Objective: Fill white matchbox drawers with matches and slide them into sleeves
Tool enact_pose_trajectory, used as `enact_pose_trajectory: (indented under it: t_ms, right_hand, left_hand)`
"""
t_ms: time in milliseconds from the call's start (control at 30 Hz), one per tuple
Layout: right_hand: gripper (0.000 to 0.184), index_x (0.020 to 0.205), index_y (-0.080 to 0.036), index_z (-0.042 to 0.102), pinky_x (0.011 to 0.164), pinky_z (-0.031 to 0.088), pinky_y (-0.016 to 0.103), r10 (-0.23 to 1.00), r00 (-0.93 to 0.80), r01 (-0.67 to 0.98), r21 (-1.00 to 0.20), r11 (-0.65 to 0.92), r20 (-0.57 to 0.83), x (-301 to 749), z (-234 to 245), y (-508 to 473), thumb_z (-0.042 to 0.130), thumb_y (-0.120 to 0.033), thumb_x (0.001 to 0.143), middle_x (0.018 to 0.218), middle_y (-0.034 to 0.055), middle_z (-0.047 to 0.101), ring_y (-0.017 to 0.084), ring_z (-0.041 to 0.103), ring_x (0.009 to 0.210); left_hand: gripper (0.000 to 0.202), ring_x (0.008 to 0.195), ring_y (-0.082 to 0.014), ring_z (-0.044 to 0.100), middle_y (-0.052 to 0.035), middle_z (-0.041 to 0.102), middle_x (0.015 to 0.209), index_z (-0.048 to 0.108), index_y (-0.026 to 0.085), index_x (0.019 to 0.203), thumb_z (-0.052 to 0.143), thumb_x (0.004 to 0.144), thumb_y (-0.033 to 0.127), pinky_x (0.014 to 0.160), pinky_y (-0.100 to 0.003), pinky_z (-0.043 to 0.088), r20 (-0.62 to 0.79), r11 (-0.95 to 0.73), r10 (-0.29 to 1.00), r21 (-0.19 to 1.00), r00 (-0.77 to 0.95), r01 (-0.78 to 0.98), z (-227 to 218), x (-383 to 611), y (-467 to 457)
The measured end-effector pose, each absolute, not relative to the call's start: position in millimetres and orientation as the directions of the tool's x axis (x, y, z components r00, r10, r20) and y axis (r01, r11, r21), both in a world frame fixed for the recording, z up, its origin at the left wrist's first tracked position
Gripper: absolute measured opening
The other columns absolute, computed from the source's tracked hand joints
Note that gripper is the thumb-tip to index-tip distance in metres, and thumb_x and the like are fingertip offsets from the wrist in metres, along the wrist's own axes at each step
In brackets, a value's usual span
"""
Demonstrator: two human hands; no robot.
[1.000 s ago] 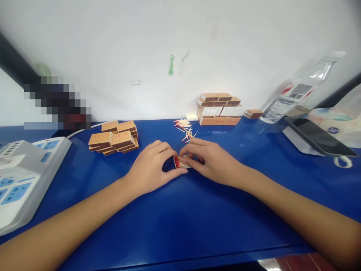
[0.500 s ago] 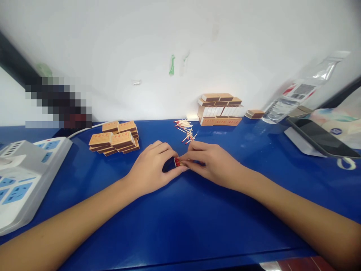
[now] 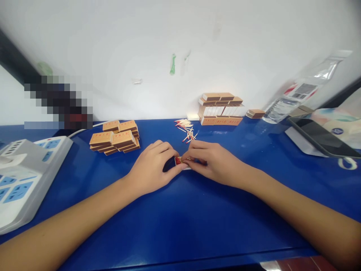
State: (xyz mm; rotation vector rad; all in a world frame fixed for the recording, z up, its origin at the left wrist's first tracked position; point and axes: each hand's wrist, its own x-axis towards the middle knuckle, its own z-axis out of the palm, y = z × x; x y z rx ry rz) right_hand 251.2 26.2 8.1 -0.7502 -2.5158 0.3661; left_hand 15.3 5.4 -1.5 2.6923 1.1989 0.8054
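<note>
My left hand and my right hand meet at the middle of the blue table. Between their fingertips sits a small matchbox tray packed with red-tipped matches. Both hands pinch it, the left from the left side and the right from the right. Just behind my right hand lies a loose heap of matches.
A pile of closed matchboxes lies back left. A second stack of matchboxes stands by the wall, one single box beside it. A white power strip is at far left. A water bottle and tablet stand at right.
My right hand's fingers have slid a little left over the tray, so fewer match heads show. The left hand has hardly moved.
</note>
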Motion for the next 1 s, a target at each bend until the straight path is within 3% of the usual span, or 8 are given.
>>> enact_pose_trajectory:
  t_ms: [233,400,500,667,800,900,1000]
  right_hand:
    - [0.02,0.113,-0.021,0.074,0.077,0.051,0.033,0.593,-0.703,0.458,-0.388,0.8,0.392,252.9,15.4,23.9,0.059,-0.03,0.106,0.1,0.0065,0.064,0.018,0.062,0.085]
    - [0.033,0.135,-0.027,0.065,0.091,0.056,0.039,0.619,-0.737,0.452,-0.484,0.749,0.271,259.9,29.2,23.5,0.063,-0.034,0.103,0.117,0.0084,0.064,0.022,0.065,0.103]
    - [0.043,0.138,-0.025,0.061,0.096,0.057,0.043,0.619,-0.754,0.451,-0.513,0.73,0.218,262.0,31.6,24.3,0.069,-0.034,0.097,0.123,0.0095,0.065,0.024,0.065,0.109]
    - [0.049,0.131,-0.022,0.066,0.098,0.055,0.045,0.623,-0.756,0.469,-0.498,0.729,0.2,261.9,27.8,28.7,0.079,-0.043,0.089,0.121,0.0102,0.067,0.025,0.064,0.112]
    - [0.044,0.123,-0.02,0.07,0.083,0.055,0.037,0.661,-0.721,0.509,-0.488,0.708,0.208,272.8,33.5,44.0,0.076,-0.049,0.091,0.105,0.0072,0.072,0.021,0.065,0.093]
    - [0.036,0.107,-0.018,0.075,0.07,0.049,0.034,0.785,-0.563,0.675,-0.404,0.617,0.258,294.9,41.8,66.1,0.068,-0.052,0.095,0.086,0.0046,0.073,0.019,0.064,0.074]
    - [0.032,0.09,-0.019,0.075,0.068,0.045,0.035,0.866,-0.332,0.854,-0.271,0.444,0.374,329.0,47.8,91.5,0.062,-0.048,0.098,0.083,0.007,0.075,0.022,0.065,0.075]
  left_hand:
    - [0.029,0.094,-0.0248,0.063,-0.0067,0.071,0.099,0.072,0.018,0.106,0.063,0.103,0.046,0.088,-0.044,0.051,0.425,-0.682,0.72,0.287,0.549,0.673,-0.6,15.9,4.7]
    - [0.043,0.092,-0.0265,0.065,-0.0088,0.073,0.101,0.068,0.015,0.115,0.062,0.101,0.056,0.085,-0.045,0.053,0.491,-0.689,0.693,0.237,0.527,0.685,2.5,15.7,2.6]
    - [0.046,0.095,-0.028,0.066,-0.0104,0.074,0.106,0.064,0.016,0.124,0.063,0.101,0.055,0.086,-0.046,0.054,0.555,-0.71,0.644,0.176,0.527,0.682,5.1,15.3,1.5]
    - [0.039,0.097,-0.0285,0.065,-0.0112,0.074,0.108,0.066,0.016,0.12,0.066,0.1,0.049,0.088,-0.047,0.054,0.574,-0.727,0.608,0.126,0.548,0.675,7.6,14.9,1.7]
    - [0.045,0.097,-0.0279,0.064,-0.0111,0.073,0.108,0.068,0.014,0.117,0.07,0.096,0.055,0.088,-0.047,0.055,0.522,-0.725,0.634,0.147,0.57,0.673,7.9,12.8,3.8]
    - [0.047,0.097,-0.0271,0.064,-0.0104,0.073,0.108,0.068,0.014,0.117,0.07,0.096,0.056,0.088,-0.047,0.055,0.499,-0.728,0.646,0.173,0.578,0.664,8.9,10.2,5.9]
    - [0.048,0.098,-0.0269,0.064,-0.0099,0.072,0.108,0.069,0.016,0.117,0.071,0.095,0.058,0.089,-0.046,0.055,0.476,-0.744,0.64,0.187,0.603,0.641,10.1,8.2,7.1]
